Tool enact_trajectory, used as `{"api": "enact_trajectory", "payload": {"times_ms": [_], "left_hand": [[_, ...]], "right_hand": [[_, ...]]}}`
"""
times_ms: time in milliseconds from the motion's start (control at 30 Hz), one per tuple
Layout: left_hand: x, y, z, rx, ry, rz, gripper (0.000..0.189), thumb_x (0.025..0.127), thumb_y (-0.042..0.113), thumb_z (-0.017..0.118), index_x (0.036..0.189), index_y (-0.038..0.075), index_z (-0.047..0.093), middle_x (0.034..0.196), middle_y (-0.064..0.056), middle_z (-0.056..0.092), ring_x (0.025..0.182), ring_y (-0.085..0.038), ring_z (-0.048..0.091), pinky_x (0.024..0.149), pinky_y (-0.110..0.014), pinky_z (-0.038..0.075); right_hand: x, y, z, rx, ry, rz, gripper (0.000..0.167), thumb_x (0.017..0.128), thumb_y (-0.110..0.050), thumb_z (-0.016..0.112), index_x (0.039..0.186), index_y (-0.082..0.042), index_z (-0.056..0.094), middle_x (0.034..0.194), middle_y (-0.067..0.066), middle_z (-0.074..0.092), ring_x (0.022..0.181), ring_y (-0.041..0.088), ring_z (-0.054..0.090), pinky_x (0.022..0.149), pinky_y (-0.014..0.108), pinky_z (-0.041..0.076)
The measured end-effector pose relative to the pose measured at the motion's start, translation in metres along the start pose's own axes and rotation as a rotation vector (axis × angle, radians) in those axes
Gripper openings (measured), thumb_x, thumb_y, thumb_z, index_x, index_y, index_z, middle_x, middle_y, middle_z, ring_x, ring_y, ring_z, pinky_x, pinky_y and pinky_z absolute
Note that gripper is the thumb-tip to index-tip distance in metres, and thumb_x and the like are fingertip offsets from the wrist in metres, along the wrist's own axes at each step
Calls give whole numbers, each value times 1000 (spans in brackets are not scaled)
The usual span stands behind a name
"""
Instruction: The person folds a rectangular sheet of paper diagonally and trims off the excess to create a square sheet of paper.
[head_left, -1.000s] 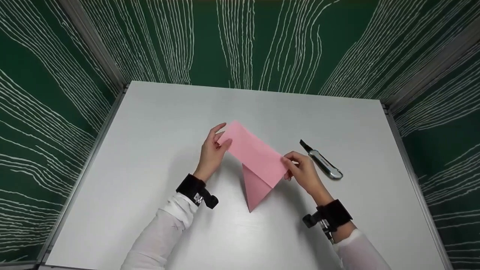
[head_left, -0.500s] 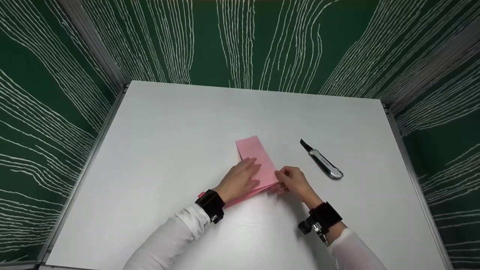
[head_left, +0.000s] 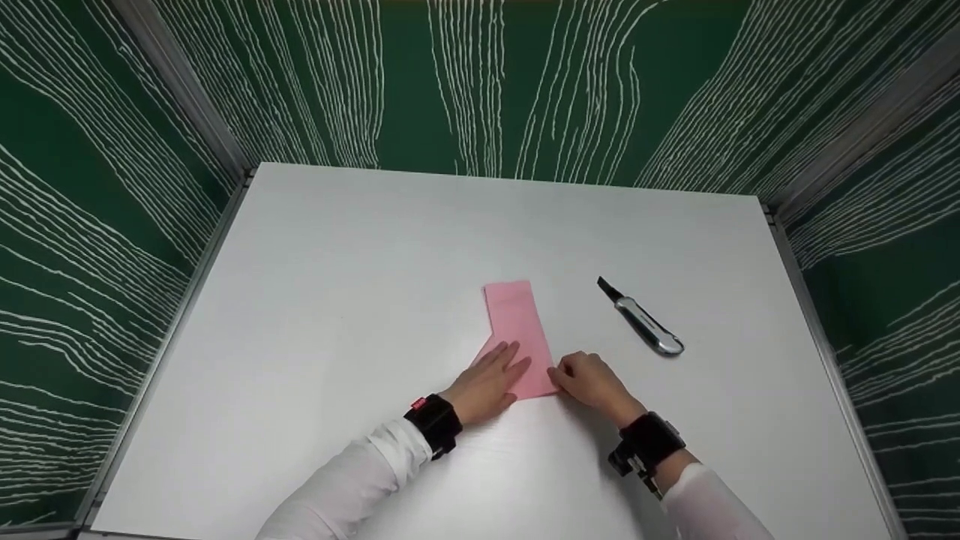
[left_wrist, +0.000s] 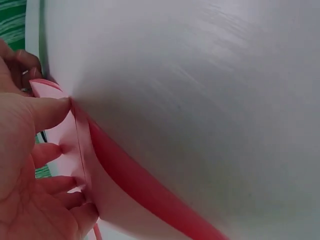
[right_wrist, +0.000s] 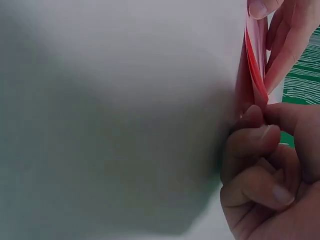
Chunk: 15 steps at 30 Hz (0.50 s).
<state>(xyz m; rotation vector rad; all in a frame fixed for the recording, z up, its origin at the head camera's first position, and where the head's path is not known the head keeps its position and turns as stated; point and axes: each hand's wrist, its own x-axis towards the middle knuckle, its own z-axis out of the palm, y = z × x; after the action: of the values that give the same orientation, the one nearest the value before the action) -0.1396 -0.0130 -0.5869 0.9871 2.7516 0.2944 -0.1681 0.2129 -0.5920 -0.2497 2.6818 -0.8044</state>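
A folded sheet of pink paper [head_left: 516,311] lies on the white table, its long strip pointing away from me and a slanted flap showing at its left. My left hand [head_left: 486,384] rests on the lower part of it with fingers spread. In the left wrist view those fingertips press the paper [left_wrist: 120,192], whose near edge bulges up in loose layers. At the lower right corner, my right hand [head_left: 592,381] pinches the paper between thumb and index finger. The right wrist view shows this pinch, with the other fingers curled in.
A utility knife [head_left: 649,326] with a dark blade end and silver-black handle lies right of the paper, beyond my right hand. Green panels [head_left: 409,82] with white wavy lines enclose the white table [head_left: 337,247] at the back and sides.
The paper was held up between both hands, then came down and turned more upright. My left hand moved from its upper corner onto its lower part; the right hand slid nearer me.
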Motion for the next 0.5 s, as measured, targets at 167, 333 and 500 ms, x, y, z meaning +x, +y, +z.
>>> {"api": "enact_trajectory", "payload": {"times_ms": [167,333,500], "left_hand": [[0,-4,0,-25,-34,14,58,103,30,55,155,12,37,165,-15,28,154,-30,26,126,-38,25],[2,-9,-3,-73,-69,27,57,101,29,59,153,16,41,164,-11,30,155,-28,24,126,-39,22],[5,-15,-6,-202,-128,33,59,98,24,63,153,18,42,165,-7,28,156,-26,17,128,-40,16]], "right_hand": [[0,0,1,-99,138,-134,16,92,-19,69,81,-9,67,71,2,60,65,14,53,58,29,47],[1,3,4,-211,226,-370,28,93,-14,68,119,-3,67,119,14,64,109,30,60,95,45,54],[3,6,11,-323,171,-449,48,98,-16,61,142,1,52,151,18,48,138,42,43,106,61,42]]}}
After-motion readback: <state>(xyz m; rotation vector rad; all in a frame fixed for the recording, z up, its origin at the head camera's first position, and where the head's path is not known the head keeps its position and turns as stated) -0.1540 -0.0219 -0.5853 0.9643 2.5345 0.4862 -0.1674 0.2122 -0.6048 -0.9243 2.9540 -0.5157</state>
